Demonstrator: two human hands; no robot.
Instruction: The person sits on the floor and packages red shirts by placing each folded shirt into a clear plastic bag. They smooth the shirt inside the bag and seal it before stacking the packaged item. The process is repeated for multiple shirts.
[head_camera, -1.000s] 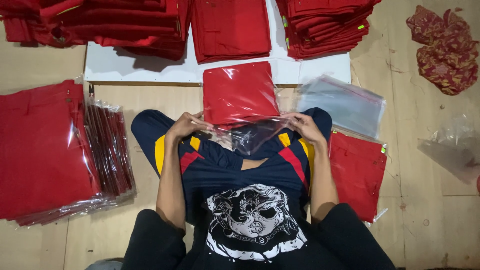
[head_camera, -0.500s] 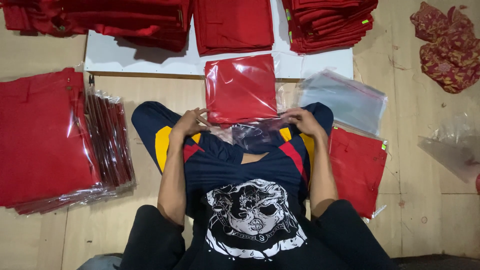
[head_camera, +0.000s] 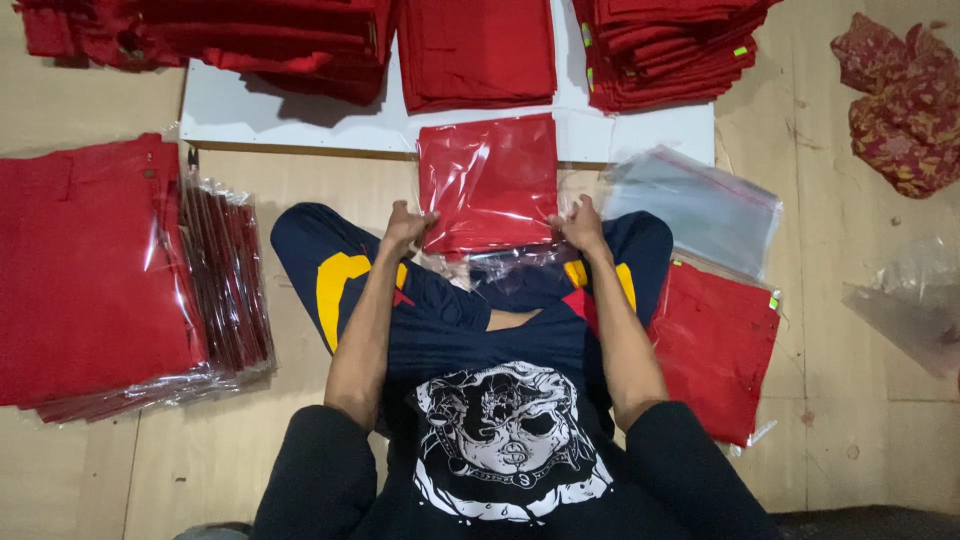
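Seated on the floor, a person grips a clear plastic bag (head_camera: 500, 262) with the left hand (head_camera: 405, 228) and right hand (head_camera: 582, 225) at its mouth, folded red garment (head_camera: 488, 180) inside; keeping both corners level should help it seat squarely.

Folded red garment (head_camera: 488, 180) in clear plastic bag, flat on floor, bag's near end open w/ loose flap.
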